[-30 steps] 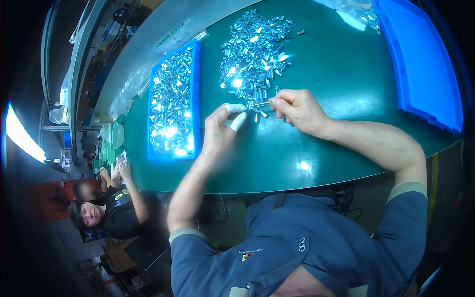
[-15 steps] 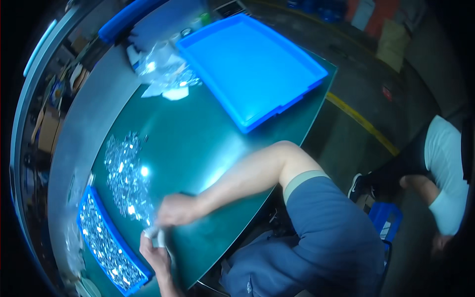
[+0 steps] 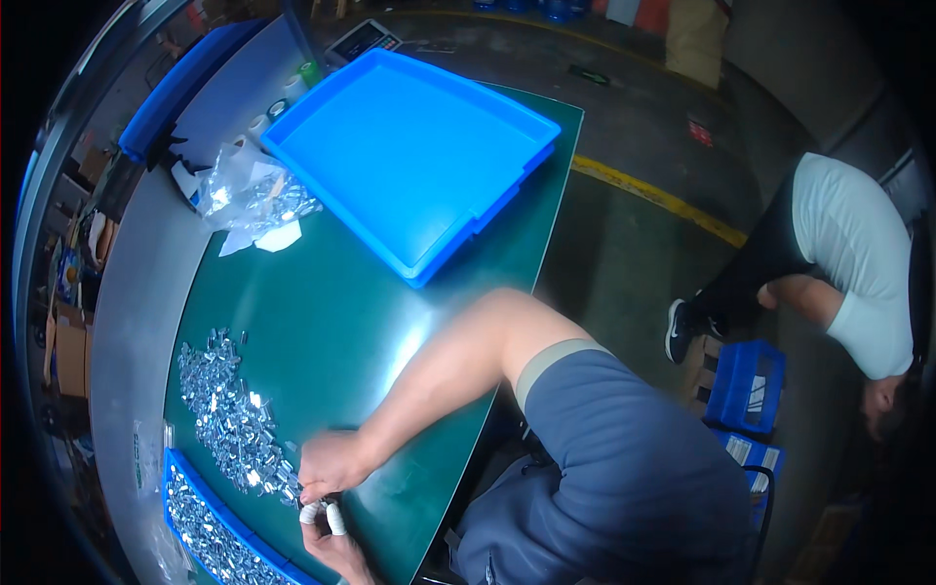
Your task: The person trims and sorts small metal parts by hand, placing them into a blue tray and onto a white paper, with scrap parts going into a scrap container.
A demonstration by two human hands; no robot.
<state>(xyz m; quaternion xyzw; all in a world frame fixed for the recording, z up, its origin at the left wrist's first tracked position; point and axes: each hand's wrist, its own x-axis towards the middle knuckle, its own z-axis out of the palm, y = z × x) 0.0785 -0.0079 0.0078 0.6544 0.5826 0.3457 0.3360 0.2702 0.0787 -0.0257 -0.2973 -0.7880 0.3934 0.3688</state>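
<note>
My right hand is closed, its fingertips pinched together at the near end of a pile of small shiny metal pieces. Just below it, and meeting it, is my left hand, fingers bent, with white wraps on two fingertips. Whatever the two hands hold between them is too small and too covered to make out. To the left of my hands stands a long blue bin filled with similar metal pieces.
On the green table lies a large blue tray at the far side. Beside it are a crumpled clear plastic bag, tape rolls and a scale. A person bends over near blue crates at right.
The whole view has shifted, so the tray sits further left and the pile lower. My hands stay together by the pile, the left one's wrapped fingertips now plainer to see.
</note>
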